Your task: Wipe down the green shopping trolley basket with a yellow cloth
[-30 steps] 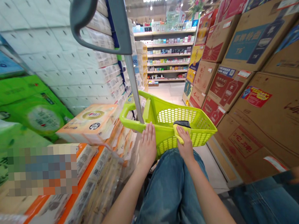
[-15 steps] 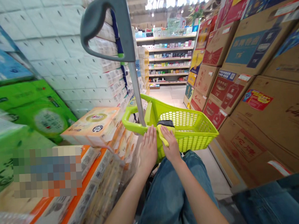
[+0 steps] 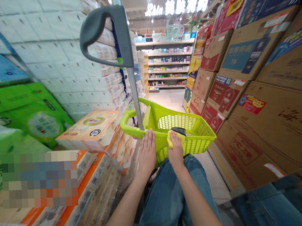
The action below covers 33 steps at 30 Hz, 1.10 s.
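A lime-green shopping basket stands in front of my knees, with a tall grey pull handle rising on a metal rod. My left hand lies flat on the basket's near rim by the foot of the rod, fingers stretched out. My right hand presses a yellow cloth with a dark top against the near rim, fingers curled over it. The basket holds nothing that I can see.
Orange and white tissue packs are stacked at my left, with green packs and a wall of white packs behind. Brown cartons line the right side. The aisle floor leads to shelves at the back.
My right hand with the cloth slid left along the near rim and then a little back to the right. My left hand stayed on the rim. The basket and handle shifted slightly in view.
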Each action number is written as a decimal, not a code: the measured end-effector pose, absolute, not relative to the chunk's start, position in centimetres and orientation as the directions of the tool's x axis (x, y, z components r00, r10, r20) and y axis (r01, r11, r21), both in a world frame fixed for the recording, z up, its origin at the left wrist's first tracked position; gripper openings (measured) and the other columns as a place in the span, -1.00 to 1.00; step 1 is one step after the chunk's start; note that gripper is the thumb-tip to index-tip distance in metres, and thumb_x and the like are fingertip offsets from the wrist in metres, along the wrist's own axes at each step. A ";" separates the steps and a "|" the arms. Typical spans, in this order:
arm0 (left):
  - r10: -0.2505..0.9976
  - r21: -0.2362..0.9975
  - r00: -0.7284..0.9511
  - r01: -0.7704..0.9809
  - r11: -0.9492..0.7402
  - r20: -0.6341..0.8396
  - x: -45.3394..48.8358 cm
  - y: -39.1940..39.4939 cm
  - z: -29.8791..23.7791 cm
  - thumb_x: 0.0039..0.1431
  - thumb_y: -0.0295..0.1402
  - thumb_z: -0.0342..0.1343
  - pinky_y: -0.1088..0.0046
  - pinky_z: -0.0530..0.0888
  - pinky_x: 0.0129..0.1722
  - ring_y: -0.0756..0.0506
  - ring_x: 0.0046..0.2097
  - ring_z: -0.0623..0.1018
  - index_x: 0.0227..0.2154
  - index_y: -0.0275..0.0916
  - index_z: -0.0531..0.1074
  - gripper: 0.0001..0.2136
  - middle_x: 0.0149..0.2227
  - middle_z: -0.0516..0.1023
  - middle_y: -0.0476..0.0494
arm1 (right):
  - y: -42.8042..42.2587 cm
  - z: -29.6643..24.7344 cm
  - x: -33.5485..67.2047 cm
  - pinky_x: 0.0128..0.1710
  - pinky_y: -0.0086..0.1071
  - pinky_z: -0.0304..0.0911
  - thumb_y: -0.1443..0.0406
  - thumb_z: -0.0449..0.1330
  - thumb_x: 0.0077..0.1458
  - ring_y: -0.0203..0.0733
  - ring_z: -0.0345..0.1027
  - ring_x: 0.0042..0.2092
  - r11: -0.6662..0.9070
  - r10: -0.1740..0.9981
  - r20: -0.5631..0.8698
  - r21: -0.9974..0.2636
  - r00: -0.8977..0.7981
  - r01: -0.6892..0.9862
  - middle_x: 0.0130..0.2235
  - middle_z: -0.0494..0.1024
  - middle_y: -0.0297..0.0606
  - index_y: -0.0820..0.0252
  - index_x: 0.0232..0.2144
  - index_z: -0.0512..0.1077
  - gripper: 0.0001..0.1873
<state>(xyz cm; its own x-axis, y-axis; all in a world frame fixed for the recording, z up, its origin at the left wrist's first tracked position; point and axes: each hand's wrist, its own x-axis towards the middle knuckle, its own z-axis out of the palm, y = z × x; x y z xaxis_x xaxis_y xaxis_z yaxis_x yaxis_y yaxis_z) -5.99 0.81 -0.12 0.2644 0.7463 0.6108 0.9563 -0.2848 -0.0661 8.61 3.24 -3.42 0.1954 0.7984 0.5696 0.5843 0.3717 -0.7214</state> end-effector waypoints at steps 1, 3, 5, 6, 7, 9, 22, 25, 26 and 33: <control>0.746 -0.068 0.267 0.956 -0.287 0.610 -6.0 0.8 0.0 0.18 -0.64 -0.22 0.15 0.15 0.35 -0.15 0.42 -0.10 0.37 -0.40 -0.25 -0.31 0.40 -0.06 -0.32 | 3.2 -2.7 7.2 0.39 0.03 -0.15 0.50 -0.03 -0.03 -0.11 0.02 0.36 0.421 0.800 0.582 -0.716 0.144 0.557 0.30 0.25 -0.18 0.19 0.28 0.20 -0.23; 0.744 -0.073 0.275 0.953 -0.293 0.609 -6.1 0.7 0.1 0.21 -0.62 -0.23 0.16 0.15 0.35 -0.14 0.42 -0.08 0.38 -0.37 -0.23 -0.33 0.40 -0.04 -0.30 | 3.0 -1.5 5.2 0.39 -0.02 -0.12 0.49 -0.03 0.01 -0.15 0.02 0.36 0.514 0.793 0.608 -0.703 0.040 0.492 0.31 0.24 -0.22 0.15 0.29 0.19 -0.25; 0.743 -0.081 0.283 0.952 -0.296 0.607 -6.1 0.7 0.2 0.21 -0.62 -0.23 0.17 0.14 0.35 -0.15 0.42 -0.08 0.37 -0.38 -0.22 -0.34 0.40 -0.03 -0.29 | 2.9 -0.6 4.4 0.39 -0.04 -0.10 0.47 -0.02 0.06 -0.17 0.02 0.36 0.572 0.783 0.621 -0.692 -0.041 0.439 0.31 0.23 -0.25 0.11 0.29 0.18 -0.29; 0.743 -0.083 0.281 0.953 -0.292 0.607 -6.0 0.7 0.2 0.21 -0.62 -0.22 0.17 0.13 0.35 -0.15 0.42 -0.08 0.37 -0.39 -0.21 -0.34 0.40 -0.03 -0.29 | 2.9 -0.4 4.6 0.39 -0.04 -0.11 0.46 -0.02 0.08 -0.17 0.02 0.36 0.589 0.780 0.621 -0.688 -0.075 0.424 0.32 0.23 -0.26 0.09 0.29 0.18 -0.30; 0.745 -0.083 0.277 0.954 -0.287 0.607 -6.0 0.7 0.1 0.22 -0.61 -0.22 0.17 0.13 0.35 -0.15 0.42 -0.08 0.37 -0.40 -0.21 -0.35 0.40 -0.03 -0.30 | 2.8 -0.5 5.1 0.39 -0.04 -0.11 0.46 -0.02 0.10 -0.17 0.01 0.37 0.596 0.780 0.618 -0.684 -0.101 0.419 0.32 0.22 -0.27 0.07 0.29 0.17 -0.31; 0.746 -0.079 0.273 0.955 -0.285 0.607 -6.0 0.8 0.0 0.21 -0.61 -0.22 0.16 0.14 0.35 -0.16 0.42 -0.08 0.37 -0.41 -0.22 -0.34 0.40 -0.04 -0.31 | 2.7 -1.2 7.0 0.39 -0.02 -0.13 0.45 -0.02 0.11 -0.17 -0.02 0.37 0.594 0.784 0.608 -0.678 -0.125 0.433 0.32 0.21 -0.28 0.04 0.30 0.16 -0.31; 0.745 -0.032 0.247 0.956 -0.290 0.619 -6.0 0.9 -0.2 0.20 -0.62 -0.22 0.14 0.14 0.35 -0.14 0.42 -0.06 0.38 -0.37 -0.24 -0.32 0.40 -0.05 -0.30 | 3.8 -3.0 7.1 0.39 0.05 -0.18 0.42 -0.04 0.13 -0.12 0.02 0.36 0.417 0.798 0.575 -0.741 0.178 0.526 0.28 0.29 -0.21 0.12 0.26 0.24 -0.37; 0.754 -0.052 0.267 0.954 -0.297 0.600 -6.1 0.8 0.1 0.22 -0.59 -0.22 0.15 0.14 0.35 -0.15 0.42 -0.06 0.37 -0.37 -0.19 -0.36 0.40 -0.02 -0.27 | 3.6 -0.6 4.2 0.39 -0.05 -0.13 0.41 -0.05 0.16 -0.19 0.05 0.35 0.525 0.809 0.587 -0.723 0.000 0.449 0.29 0.28 -0.25 0.10 0.26 0.25 -0.40; 0.758 -0.058 0.271 0.954 -0.296 0.593 -6.1 0.8 0.2 0.23 -0.59 -0.22 0.16 0.13 0.35 -0.15 0.42 -0.05 0.37 -0.37 -0.18 -0.36 0.40 -0.02 -0.27 | 3.4 -0.3 4.0 0.39 -0.07 -0.12 0.41 -0.04 0.17 -0.19 0.04 0.35 0.542 0.808 0.588 -0.722 -0.031 0.430 0.29 0.27 -0.26 0.11 0.26 0.24 -0.40; 0.764 -0.060 0.271 0.954 -0.293 0.586 -6.2 0.9 -0.1 0.19 -0.61 -0.21 0.17 0.12 0.35 -0.16 0.42 -0.09 0.37 -0.44 -0.18 -0.34 0.41 -0.08 -0.28 | 2.9 -3.8 11.2 0.39 0.01 -0.16 0.41 -0.02 0.16 -0.16 -0.01 0.37 0.527 0.800 0.599 -0.666 -0.042 0.528 0.32 0.22 -0.29 0.04 0.29 0.17 -0.36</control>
